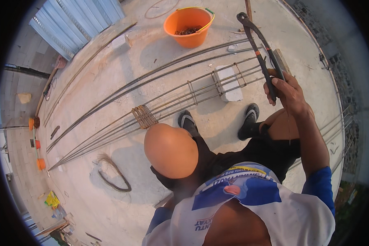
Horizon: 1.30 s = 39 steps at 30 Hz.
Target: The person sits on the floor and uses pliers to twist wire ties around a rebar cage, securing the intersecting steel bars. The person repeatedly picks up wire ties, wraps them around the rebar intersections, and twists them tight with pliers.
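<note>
My right hand (290,93) is raised at the right, closed around the handles of long black pincers (258,54). Their jaws point up and away from me, above the far-right end of a rebar cage (172,97). A thin strand like wire hangs below that hand. Several square stirrups sit bunched together (144,117) on the cage bars beside my left knee; others are spaced out toward the right. A pale block (229,85) props the cage near its right end. My left hand is out of sight; only its sleeve shows at the lower left.
Long loose bars (127,85) lie beyond the cage. An orange bucket (189,28) with dark bits inside stands farther back. To the left are a bundle of tie wire (115,178) and another block (121,42). Blue corrugated sheets (76,24) stand at the far left.
</note>
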{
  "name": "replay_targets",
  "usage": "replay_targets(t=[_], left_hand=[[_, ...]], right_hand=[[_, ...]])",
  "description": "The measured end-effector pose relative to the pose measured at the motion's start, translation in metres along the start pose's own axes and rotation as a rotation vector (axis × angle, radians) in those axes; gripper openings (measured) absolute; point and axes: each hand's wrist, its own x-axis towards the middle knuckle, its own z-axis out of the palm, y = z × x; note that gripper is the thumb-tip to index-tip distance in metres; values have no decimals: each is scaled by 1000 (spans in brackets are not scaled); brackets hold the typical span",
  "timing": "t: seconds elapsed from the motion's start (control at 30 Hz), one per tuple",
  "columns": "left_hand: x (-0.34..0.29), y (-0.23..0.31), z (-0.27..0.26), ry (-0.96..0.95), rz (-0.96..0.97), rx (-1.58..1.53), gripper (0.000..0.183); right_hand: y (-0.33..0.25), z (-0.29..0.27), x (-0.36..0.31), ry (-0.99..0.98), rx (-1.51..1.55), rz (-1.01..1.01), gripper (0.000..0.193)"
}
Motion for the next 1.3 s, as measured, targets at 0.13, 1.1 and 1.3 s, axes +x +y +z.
replay_targets(t=[0.13,1.1,1.3], left_hand=[[-8,-33,12,26,-70,-64,32],[-7,-67,-84,-4,-373,-191,51],[25,-62,-151,37,-224,-167,55]], right_hand=[[15,13,22,-23,-2,-9,43],[96,166,210,-334,-267,622,50],[92,189,182,-291,-392,518,55]])
